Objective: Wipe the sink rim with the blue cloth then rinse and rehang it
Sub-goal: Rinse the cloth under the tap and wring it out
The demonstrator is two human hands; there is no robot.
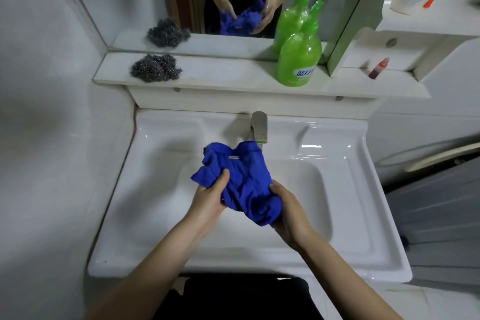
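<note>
Both hands hold the bunched cloth (241,184) over the sink (358,189), just under the tap (259,127). The left hand (207,202) pinches its left edge. The right hand (291,213) has its fingers curled round the lower bunch.

Green pump bottle (298,60), standing on the shelf (220,78): blue label, white Chinese characters "蓝月", remainder turned out of view.
</note>
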